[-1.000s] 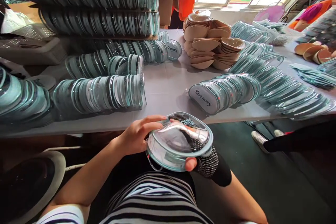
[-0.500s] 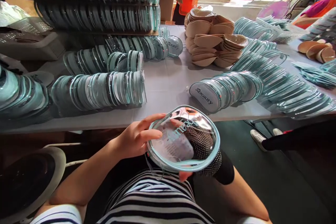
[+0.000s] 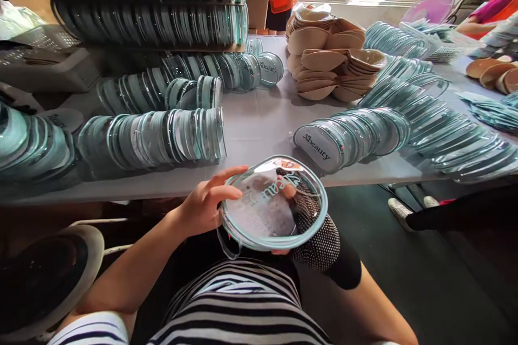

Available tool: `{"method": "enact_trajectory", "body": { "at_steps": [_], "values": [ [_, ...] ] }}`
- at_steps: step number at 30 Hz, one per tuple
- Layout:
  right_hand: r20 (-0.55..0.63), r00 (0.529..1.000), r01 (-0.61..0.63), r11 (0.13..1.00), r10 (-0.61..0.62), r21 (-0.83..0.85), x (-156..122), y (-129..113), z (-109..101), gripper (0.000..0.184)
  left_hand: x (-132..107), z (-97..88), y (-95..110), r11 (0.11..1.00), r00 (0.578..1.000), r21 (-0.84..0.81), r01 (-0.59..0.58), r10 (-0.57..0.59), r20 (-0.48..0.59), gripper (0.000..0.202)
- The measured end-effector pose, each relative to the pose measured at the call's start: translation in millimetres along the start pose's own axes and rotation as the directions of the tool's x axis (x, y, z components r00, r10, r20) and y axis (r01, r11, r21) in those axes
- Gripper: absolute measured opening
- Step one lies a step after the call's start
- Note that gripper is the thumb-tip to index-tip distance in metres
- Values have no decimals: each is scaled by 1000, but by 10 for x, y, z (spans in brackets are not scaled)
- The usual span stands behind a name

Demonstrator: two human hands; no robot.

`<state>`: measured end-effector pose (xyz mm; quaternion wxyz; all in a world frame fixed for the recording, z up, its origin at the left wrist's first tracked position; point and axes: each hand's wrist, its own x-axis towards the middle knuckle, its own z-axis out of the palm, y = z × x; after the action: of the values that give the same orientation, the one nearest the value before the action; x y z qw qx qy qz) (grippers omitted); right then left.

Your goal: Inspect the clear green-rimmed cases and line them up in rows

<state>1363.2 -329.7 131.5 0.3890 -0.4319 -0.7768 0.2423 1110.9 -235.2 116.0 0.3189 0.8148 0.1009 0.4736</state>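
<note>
A clear oval cosmetic pouch (image 3: 259, 221) with pale blue piping and "beauty" lettering is held above my lap, just in front of the table edge. My bare left hand (image 3: 210, 199) grips its left end, thumb and fingers closed around the rim. On the right, my right hand (image 3: 318, 240), in a black glove with white dots and bare fingertips, holds the pouch from behind and below. Part of that hand shows through the clear plastic, and a fingertip shows under the near rim. A whitish printed sheet appears through the pouch. A clear loop hangs from its left end.
On the white table (image 3: 259, 135) stands a row of finished-looking pouches (image 3: 319, 148), with flatter pouches (image 3: 457, 129) fanned out to the right. Beige moulded cups (image 3: 319, 59) are stacked behind. More pouch rows (image 3: 162, 135) and loaded shelves (image 3: 154, 24) fill the left. A round stool (image 3: 89, 259) is lower left.
The pouch has shifted slightly left and up, and its top face has turned so more of the lettering shows. Both hands keep hold of it.
</note>
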Motion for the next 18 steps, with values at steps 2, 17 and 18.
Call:
{"method": "enact_trajectory", "body": {
  "at_steps": [2,17,18],
  "values": [
    [40,995,95,989,-92,-111,-61,60,-93,102,-61,-75,-22,995,998,79,-57,58,-16,51],
    [-114,981,101,919,-155,-382,-141,53,-307,109,-329,-189,-114,994,990,12,110,-108,-94,32],
    [-79,977,157,916,-199,-370,-122,29,-225,111,-320,-184,-110,984,983,-78,162,-168,-77,40]
  ]
}}
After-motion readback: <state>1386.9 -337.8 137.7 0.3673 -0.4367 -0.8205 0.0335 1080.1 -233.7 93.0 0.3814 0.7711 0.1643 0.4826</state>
